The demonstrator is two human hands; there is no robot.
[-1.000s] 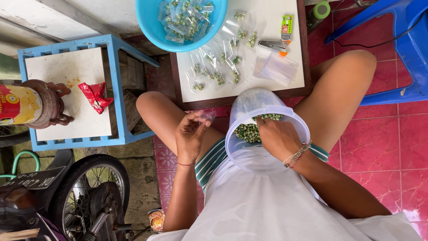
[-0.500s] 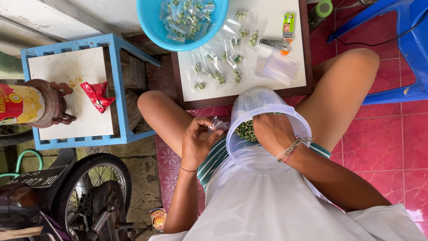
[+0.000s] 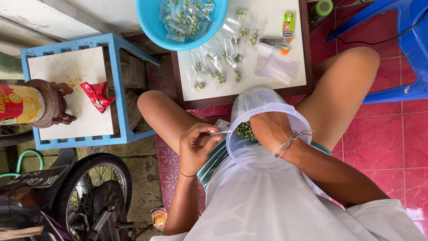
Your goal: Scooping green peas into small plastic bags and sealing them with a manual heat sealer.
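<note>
Head view: we see the left hand (image 3: 196,145) pinching a small clear plastic bag (image 3: 220,126) by its mouth, fingers closed on the film, just beside the rim of the clear plastic container (image 3: 267,160); holding it there keeps the bag opening close to the source of the contents. The container rests tilted in the lap between the thighs, which steadies it without a free hand. The right hand (image 3: 267,127) is plunged into the container among the green coated nuts (image 3: 244,130); its fingers are hidden, so we cannot tell whether they are closed on any nuts.

On the worktop (image 3: 294,76) ahead lie several filled bags (image 3: 216,73) spread flat, a stack of empty bags (image 3: 280,66) (within reach of the right side), and a stapler (image 3: 273,43) beside them; the blue basin (image 3: 154,27) at the far edge holds more filled bags. A blue stool (image 3: 113,89) to the left carries a red wrapper (image 3: 97,95) and a tin (image 3: 20,103); a motorcycle wheel (image 3: 96,196) stands below it.
</note>
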